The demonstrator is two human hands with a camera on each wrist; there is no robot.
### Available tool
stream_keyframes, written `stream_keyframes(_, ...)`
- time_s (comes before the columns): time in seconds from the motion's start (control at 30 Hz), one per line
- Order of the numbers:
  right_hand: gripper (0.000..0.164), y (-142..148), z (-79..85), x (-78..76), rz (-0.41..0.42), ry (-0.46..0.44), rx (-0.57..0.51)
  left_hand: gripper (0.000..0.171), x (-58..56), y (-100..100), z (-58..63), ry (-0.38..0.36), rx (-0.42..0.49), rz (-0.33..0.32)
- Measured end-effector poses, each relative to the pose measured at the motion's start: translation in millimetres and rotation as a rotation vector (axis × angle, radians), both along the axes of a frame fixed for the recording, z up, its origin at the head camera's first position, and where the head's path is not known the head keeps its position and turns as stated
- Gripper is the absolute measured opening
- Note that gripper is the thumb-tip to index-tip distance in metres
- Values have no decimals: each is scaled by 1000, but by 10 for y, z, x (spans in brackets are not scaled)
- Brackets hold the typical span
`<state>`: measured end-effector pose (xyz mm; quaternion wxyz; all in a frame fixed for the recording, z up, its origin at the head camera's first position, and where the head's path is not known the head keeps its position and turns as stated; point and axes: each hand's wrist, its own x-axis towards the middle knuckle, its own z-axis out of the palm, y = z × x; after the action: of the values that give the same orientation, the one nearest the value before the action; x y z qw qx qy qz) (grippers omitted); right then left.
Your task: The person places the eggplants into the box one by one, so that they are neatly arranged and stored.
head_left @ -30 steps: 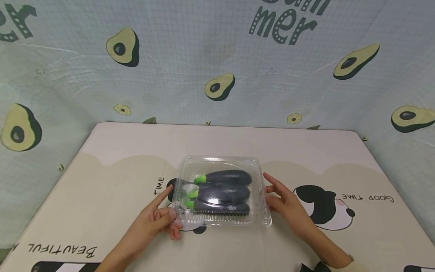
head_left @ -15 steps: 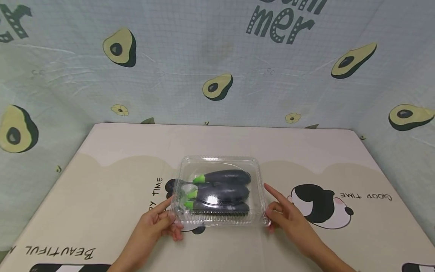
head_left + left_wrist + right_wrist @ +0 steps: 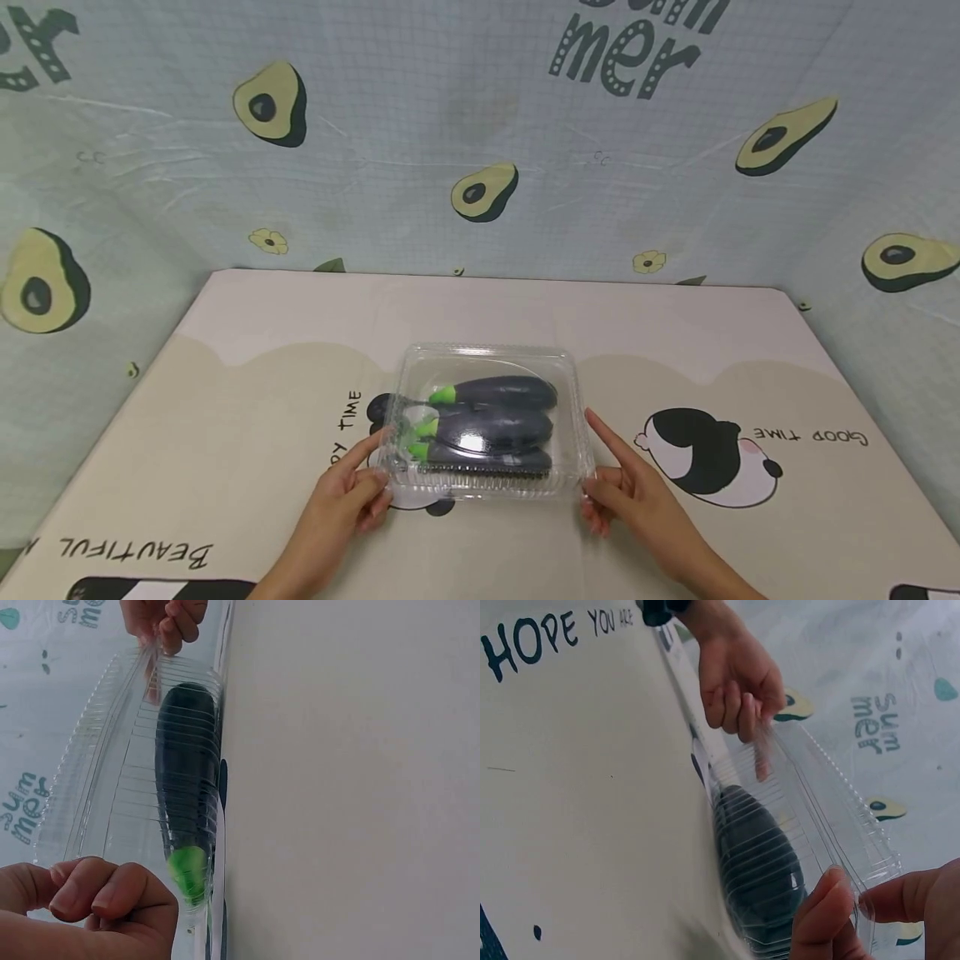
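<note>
A clear plastic clamshell box (image 3: 558, 475) sits on the table with its lid over three eggplants. The back eggplant (image 3: 504, 392), middle eggplant (image 3: 491, 427) and front eggplant (image 3: 487, 457) lie side by side, green caps to the left. My left hand (image 3: 333, 504) pinches the rim at the box's front left corner, index finger along the side. At the front right corner my right hand (image 3: 641, 496) pinches the rim between thumb and fingers. The right wrist view shows that thumb (image 3: 829, 904) against the clear edge. The ridged front wall shows in the left wrist view, with an eggplant (image 3: 187, 765) behind it.
The table cover (image 3: 225, 442) carries printed lettering and a printed dog face (image 3: 708, 458) right of the box. A pale wall sheet (image 3: 375, 108) with avocado prints rises behind the table and along both sides.
My right hand has moved from the box's right side toward its front corner and now pinches the rim there. The left hand has slid slightly nearer. The box has stayed in place.
</note>
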<state>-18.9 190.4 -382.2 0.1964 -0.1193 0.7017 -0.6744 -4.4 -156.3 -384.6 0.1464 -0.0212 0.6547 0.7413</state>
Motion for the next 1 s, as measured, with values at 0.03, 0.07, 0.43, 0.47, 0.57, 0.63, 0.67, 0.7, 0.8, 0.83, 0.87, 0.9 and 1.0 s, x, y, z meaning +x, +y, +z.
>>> stream_keyframes(0.03, 76, -5, -1, 3, -1, 1, 1, 59, -1, 11, 2, -1, -1, 16)
stream_keyframes(0.07, 76, -8, -2, 6, -1, 4, -1, 58, -2, 19, 5, -7, -3, 32)
stream_keyframes(0.43, 73, -43, -54, 42, -28, 48, -49, 58, -12, 87, -7, 6, 31, 86)
stream_keyframes(0.47, 73, -44, -59, 44, -31, 47, -49, 58, -13, 94, -10, 5, 35, 91)
stream_keyframes(0.57, 73, -44, -74, 49, -32, 45, -51, 59, -13, 101, -22, 5, 49, 100)
stream_keyframes(0.63, 74, -42, -83, 50, -26, 47, -60, 59, -11, 98, -29, 12, 57, 98)
stream_keyframes(0.67, 75, -40, -87, 50, -22, 49, -66, 60, -10, 96, -33, 17, 61, 92)
stream_keyframes(0.7, 75, -39, -91, 49, -18, 52, -70, 59, -9, 93, -39, 23, 66, 85)
stream_keyframes(0.8, 76, -33, -101, 46, -21, 61, -80, 58, -6, 85, -50, 35, 74, 54)
stream_keyframes(0.83, 76, -32, -104, 44, -24, 61, -82, 58, -6, 82, -53, 39, 74, 42)
stream_keyframes(0.87, 76, -31, -107, 43, -30, 59, -82, 58, -5, 80, -53, 42, 75, 30)
stream_keyframes(0.9, 76, -31, -110, 42, -33, 55, -84, 58, -6, 76, -53, 45, 74, 18)
stream_keyframes(1.0, 76, -31, -116, 40, -34, 36, -94, 58, -8, 65, -43, 45, 70, -3)
